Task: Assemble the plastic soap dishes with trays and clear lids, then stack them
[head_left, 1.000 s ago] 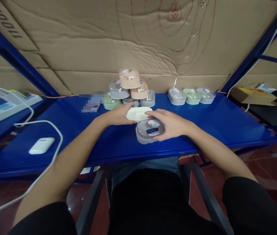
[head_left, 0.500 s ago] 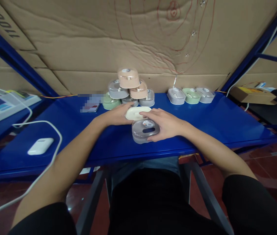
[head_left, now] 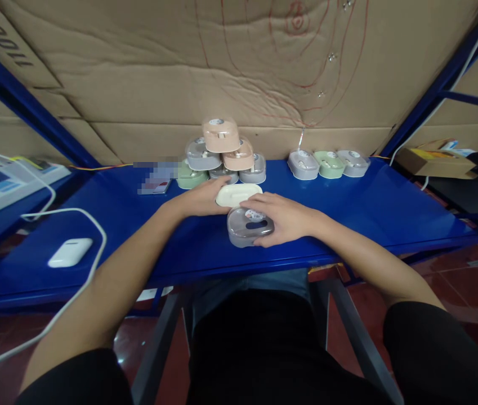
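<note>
My left hand (head_left: 202,199) is closed on the left end of a cream oval dish (head_left: 235,195), its thumb along the far side. My right hand (head_left: 288,218) grips a clear-topped greyish box (head_left: 241,229) from the right, fingers over its top and thumb low on the near side. This box has a round sticker and a dark oval opening in its top. It sits just on the near side of the cream dish, and the right fingertips reach the dish's near edge. Behind my hands stands a stack of similar lidded boxes (head_left: 220,135), peach, grey and green.
Three more lidded boxes (head_left: 329,165) stand in a row at the back right of the blue table (head_left: 374,214). A white earphone case (head_left: 70,252) and a white cable (head_left: 102,239) lie at the left. A phone-like item (head_left: 160,183), partly blurred out, lies beside the stack.
My right fingers have shifted slightly over the box top, partly covering its sticker. The left hand and the cream dish stay nearly still.
</note>
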`<state>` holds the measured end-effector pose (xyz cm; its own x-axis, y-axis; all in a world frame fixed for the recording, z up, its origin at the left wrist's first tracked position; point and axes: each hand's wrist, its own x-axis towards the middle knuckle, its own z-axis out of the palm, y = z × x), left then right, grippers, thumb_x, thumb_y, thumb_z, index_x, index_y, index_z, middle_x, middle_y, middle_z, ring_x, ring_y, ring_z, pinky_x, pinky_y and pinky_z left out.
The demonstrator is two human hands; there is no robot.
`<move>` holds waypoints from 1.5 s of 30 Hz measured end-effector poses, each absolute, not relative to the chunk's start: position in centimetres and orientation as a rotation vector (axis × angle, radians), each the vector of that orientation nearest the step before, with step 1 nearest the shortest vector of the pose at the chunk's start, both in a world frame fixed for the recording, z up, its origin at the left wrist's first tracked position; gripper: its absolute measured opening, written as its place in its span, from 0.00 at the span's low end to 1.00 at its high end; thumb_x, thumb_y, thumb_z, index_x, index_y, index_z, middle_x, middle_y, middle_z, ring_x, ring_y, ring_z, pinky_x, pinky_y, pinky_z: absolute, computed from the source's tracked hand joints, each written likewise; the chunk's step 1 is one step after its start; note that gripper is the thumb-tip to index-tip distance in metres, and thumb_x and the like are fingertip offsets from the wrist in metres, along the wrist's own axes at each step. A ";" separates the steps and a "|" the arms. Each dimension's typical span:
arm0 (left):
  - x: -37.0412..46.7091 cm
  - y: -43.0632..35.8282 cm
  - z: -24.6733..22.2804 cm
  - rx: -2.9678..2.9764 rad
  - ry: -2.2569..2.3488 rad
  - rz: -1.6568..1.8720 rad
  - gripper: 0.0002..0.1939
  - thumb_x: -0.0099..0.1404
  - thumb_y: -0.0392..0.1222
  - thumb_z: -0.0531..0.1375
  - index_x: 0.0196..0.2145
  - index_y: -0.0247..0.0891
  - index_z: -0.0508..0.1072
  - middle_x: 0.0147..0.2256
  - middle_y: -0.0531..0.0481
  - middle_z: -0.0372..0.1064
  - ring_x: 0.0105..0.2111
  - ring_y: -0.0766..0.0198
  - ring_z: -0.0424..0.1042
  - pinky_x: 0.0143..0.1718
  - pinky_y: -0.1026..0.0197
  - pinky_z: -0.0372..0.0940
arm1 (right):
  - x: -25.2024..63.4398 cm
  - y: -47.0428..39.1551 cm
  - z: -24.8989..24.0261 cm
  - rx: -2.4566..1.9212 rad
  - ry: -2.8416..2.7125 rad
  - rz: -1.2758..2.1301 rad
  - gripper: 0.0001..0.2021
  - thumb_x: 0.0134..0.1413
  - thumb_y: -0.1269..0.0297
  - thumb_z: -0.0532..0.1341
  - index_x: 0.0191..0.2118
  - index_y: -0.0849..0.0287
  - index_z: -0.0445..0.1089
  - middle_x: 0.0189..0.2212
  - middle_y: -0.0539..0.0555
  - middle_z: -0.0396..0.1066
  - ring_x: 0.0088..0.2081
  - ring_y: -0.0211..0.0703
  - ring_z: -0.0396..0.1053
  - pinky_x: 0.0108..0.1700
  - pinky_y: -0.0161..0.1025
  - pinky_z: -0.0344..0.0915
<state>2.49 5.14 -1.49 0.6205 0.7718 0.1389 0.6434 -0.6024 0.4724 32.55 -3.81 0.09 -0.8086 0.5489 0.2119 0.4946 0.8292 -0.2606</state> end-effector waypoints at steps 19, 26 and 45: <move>8.0 1.4 -3.7 2.301 0.982 0.618 0.69 0.52 0.67 0.81 0.80 0.42 0.55 0.76 0.29 0.63 0.75 0.25 0.65 0.74 0.26 0.62 | 36.4 -0.7 -0.4 -1.025 -2.566 0.242 0.54 0.55 0.37 0.77 0.81 0.47 0.61 0.63 0.63 0.73 0.59 0.68 0.76 0.59 0.62 0.78; 7.4 2.1 -3.8 2.357 0.915 0.615 0.63 0.56 0.65 0.79 0.78 0.43 0.58 0.77 0.30 0.63 0.75 0.26 0.65 0.75 0.26 0.62 | 36.0 -0.6 -0.9 -1.050 -2.604 0.170 0.56 0.55 0.38 0.78 0.83 0.48 0.59 0.67 0.66 0.71 0.63 0.72 0.73 0.63 0.64 0.75; 7.2 3.3 -5.6 2.376 0.983 0.837 0.45 0.65 0.55 0.74 0.73 0.40 0.64 0.69 0.31 0.73 0.68 0.38 0.76 0.71 0.33 0.71 | 36.3 -3.2 2.3 -1.516 -2.706 0.222 0.58 0.56 0.30 0.72 0.82 0.58 0.57 0.61 0.71 0.78 0.54 0.73 0.80 0.51 0.57 0.76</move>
<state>7.20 3.33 -5.56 0.5652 0.7400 0.3646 0.4777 -0.6539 0.5867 36.31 -3.24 2.34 -0.5244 0.8504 -0.0418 0.8459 0.5147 -0.1398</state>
